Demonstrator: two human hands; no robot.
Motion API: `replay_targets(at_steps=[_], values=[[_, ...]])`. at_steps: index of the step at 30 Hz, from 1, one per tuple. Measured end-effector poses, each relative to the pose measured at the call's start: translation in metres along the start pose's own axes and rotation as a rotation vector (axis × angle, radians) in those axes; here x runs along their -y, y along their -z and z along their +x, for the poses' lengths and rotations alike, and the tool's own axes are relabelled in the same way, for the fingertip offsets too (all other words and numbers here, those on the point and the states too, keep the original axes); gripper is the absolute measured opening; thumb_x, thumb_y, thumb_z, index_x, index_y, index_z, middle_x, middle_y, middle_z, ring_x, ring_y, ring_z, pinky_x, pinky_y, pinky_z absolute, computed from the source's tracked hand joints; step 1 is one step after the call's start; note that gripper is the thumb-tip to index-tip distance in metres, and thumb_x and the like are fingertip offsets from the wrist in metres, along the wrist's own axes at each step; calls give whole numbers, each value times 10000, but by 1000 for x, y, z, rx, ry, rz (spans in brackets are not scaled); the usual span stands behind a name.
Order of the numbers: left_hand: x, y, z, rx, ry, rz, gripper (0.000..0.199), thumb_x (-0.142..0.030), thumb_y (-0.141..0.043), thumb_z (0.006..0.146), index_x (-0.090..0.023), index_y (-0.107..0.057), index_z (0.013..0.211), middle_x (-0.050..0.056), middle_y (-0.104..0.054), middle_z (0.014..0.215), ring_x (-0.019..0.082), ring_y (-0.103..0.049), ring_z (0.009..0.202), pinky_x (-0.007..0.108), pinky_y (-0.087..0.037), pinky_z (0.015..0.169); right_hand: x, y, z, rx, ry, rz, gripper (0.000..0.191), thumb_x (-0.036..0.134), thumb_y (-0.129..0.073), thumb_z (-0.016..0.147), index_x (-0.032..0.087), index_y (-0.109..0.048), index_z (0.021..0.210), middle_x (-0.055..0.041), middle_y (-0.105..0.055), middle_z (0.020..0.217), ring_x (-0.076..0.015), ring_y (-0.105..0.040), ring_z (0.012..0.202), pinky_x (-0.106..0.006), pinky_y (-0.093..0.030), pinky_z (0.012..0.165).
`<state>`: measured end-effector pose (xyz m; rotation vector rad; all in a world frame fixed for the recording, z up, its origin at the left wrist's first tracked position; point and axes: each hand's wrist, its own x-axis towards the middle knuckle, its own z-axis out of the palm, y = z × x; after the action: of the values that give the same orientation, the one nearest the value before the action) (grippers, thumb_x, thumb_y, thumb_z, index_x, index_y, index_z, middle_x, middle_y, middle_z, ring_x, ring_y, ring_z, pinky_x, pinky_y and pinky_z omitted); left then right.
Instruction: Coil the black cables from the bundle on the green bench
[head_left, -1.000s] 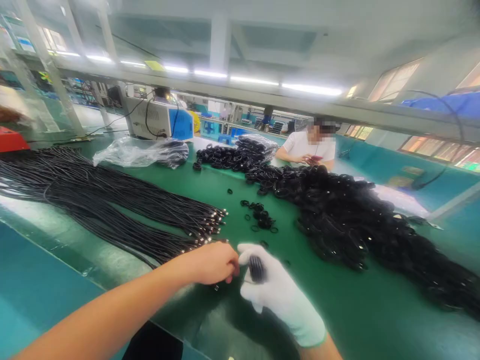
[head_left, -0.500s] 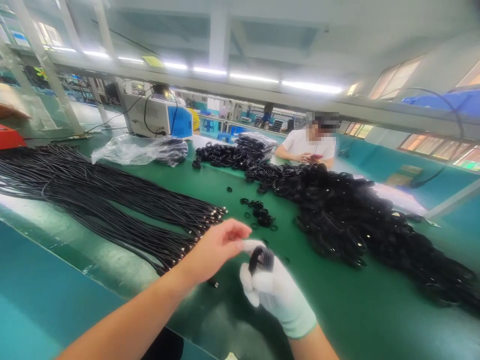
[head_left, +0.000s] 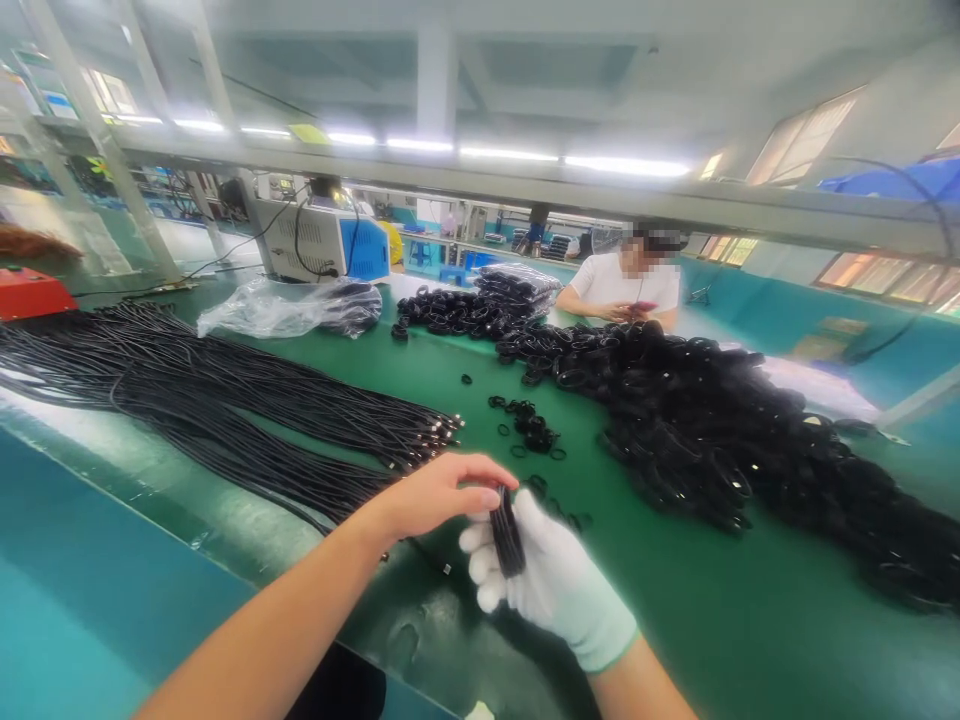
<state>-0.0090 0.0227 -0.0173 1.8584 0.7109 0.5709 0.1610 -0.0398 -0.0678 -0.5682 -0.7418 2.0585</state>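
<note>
A small tight coil of black cable (head_left: pixel 508 540) lies against the palm of my right hand (head_left: pixel 559 580), which wears a white glove with its fingers curled round the coil. My bare left hand (head_left: pixel 442 490) reaches in from the left, its thumb and fingertips closed on the coil's upper end. Just beyond my left hand, long straight black cables (head_left: pixel 300 400) lie in a bundle with their metal plugs towards me. Small black rings (head_left: pixel 534 428) are scattered on the green table mat (head_left: pixel 712 620) past my hands.
A large heap of coiled black cables (head_left: pixel 675 410) covers the right side. Clear plastic bags (head_left: pixel 270 305) lie at the back, near a grey and blue machine (head_left: pixel 322 240). A red box (head_left: pixel 34 292) stands far left. Across the table sits a person (head_left: pixel 619 285) in a white shirt.
My right hand has turned the coil from facing me to edge-on. My left thumb and fingers have come from beside the coil onto its upper end. The view has shifted slightly.
</note>
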Motion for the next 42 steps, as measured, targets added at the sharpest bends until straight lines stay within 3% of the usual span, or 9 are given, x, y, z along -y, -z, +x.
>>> replay_targets(at_steps=[4,7,13,18,22,24,28,36,42], values=[[-2,-12,-3,-290,59,173,246,-288,-586,794,-233,-676,1016,13,-660,1041,188,-572,987,286,-419,883,6,3,-2,-59,117,-309,457,232,-718,740,164,-517,1144,-72,-550,1019,-178,-609,831,-344,-536,707],[-6,-25,-10,-450,156,124,185,-301,-508,836,-190,-656,842,3,-652,816,152,-565,764,258,-423,700,9,3,-3,-53,122,-296,471,216,-699,757,172,-479,1171,-82,-531,1073,-205,-605,925,-400,-506,815],[1,-50,-20,-317,264,-362,125,-229,-591,748,-157,-502,697,-61,-477,609,69,-397,542,190,-299,510,7,-2,-3,25,111,-328,440,192,-690,768,171,-494,1160,-105,-511,1197,-235,-552,1052,-416,-492,852],[7,-55,-19,-286,245,-443,122,-213,-537,771,-159,-465,689,-58,-443,601,71,-384,550,196,-320,537,1,-1,-3,23,94,-272,384,198,-691,770,149,-514,1107,-89,-549,1104,-197,-591,943,-403,-500,834],[2,-46,-20,-273,267,-233,139,-240,-495,799,-168,-499,680,-33,-496,603,106,-469,563,226,-383,557,1,-1,-2,-1,101,-235,392,183,-701,756,136,-514,1097,-77,-570,1014,-184,-596,908,-402,-504,827],[0,-41,-22,-401,248,39,79,-201,-497,789,-179,-573,782,-10,-569,711,125,-521,619,243,-411,594,1,-2,-2,9,68,-198,413,184,-690,762,146,-504,1129,-89,-552,1076,-203,-597,950,-424,-499,848],[4,-43,-23,-543,45,422,366,-9,-477,698,-222,-620,960,0,-595,935,126,-569,749,252,-444,717,-2,-3,-3,11,38,-234,490,182,-712,732,167,-498,1172,-103,-519,1173,-243,-582,1020,-442,-508,844],[32,-55,-16,-715,-142,308,348,39,-493,692,-216,-695,817,-27,-654,772,103,-603,725,202,-470,681,-9,-11,-3,27,53,-185,528,235,-695,759,194,-471,1236,-111,-497,1243,-253,-576,1052,-449,-490,873],[22,-38,-4,-584,-29,339,277,-12,-514,685,-202,-693,777,-11,-653,760,130,-588,703,244,-464,684,-9,-3,1,0,70,-104,423,273,-655,801,173,-519,1188,-97,-575,1125,-224,-606,980,-408,-492,855]])
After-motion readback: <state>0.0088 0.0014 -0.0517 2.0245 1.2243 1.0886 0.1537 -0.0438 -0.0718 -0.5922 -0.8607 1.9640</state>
